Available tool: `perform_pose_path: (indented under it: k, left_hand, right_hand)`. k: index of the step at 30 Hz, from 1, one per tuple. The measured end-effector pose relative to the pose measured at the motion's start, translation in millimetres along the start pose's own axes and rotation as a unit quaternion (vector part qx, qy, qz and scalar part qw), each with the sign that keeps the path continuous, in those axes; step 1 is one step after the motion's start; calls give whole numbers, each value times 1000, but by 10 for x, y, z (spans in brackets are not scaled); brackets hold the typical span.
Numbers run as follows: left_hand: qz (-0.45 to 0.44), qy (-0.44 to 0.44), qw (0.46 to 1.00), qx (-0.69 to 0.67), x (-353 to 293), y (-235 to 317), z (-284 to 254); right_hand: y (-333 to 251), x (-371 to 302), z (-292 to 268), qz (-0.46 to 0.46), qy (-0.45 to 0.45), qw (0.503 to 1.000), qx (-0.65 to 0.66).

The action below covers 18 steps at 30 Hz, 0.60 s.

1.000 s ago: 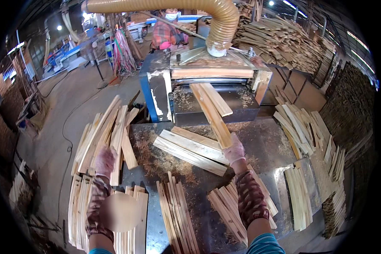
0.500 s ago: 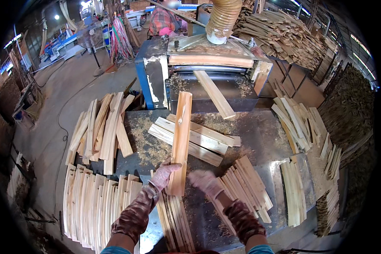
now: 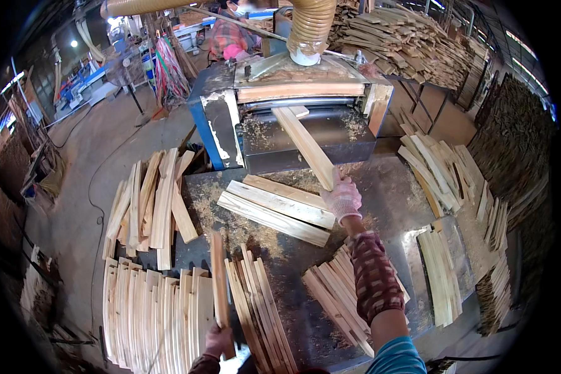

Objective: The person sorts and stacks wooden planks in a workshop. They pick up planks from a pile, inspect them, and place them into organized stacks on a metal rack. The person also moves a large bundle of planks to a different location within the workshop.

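My gloved right hand (image 3: 343, 198), arm stretched forward, grips the near end of a wooden board (image 3: 306, 148). That board slants down from the opening of a planer (image 3: 299, 84). Another board's end (image 3: 300, 111) shows beside it at the rollers. Low on the left, my gloved left hand (image 3: 217, 341) is closed around the lower end of a second board (image 3: 219, 277), held upright and turned narrow side toward me. It is between a long row of boards (image 3: 149, 315) and a small bundle of slats (image 3: 262, 305). Several loose boards (image 3: 277, 212) lie on the dark table in the middle.
Sawdust covers parts of the dark metal table (image 3: 393, 187). More board piles lie at the left (image 3: 149, 202), the front right (image 3: 336, 296) and the right edge (image 3: 439, 277). A ribbed hose (image 3: 310, 28) rises from the planer. Behind it a person (image 3: 227, 37) stands near a big timber stack (image 3: 405, 43).
My right hand has reached forward from empty and taken hold of the board at the planer. My left hand has drawn its board back and left, turning it on edge. The view has shifted slightly.
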State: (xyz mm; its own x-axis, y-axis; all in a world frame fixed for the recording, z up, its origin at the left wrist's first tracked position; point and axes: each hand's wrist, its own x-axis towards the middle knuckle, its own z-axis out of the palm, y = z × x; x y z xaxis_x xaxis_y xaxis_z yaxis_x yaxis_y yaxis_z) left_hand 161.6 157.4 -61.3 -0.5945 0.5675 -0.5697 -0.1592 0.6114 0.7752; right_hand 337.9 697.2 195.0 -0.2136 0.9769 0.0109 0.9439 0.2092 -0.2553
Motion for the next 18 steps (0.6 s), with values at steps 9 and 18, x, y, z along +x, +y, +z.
perform_pose_path:
  k: [9,18]
  left_hand:
    - [36,-125,990,47,-418,363,496]
    - [89,16,984,-152,394,1371,569]
  right_hand:
    - [246,-1287,788,82,-354,370,855]
    - [329,-2542,1118,116,-350,158,916]
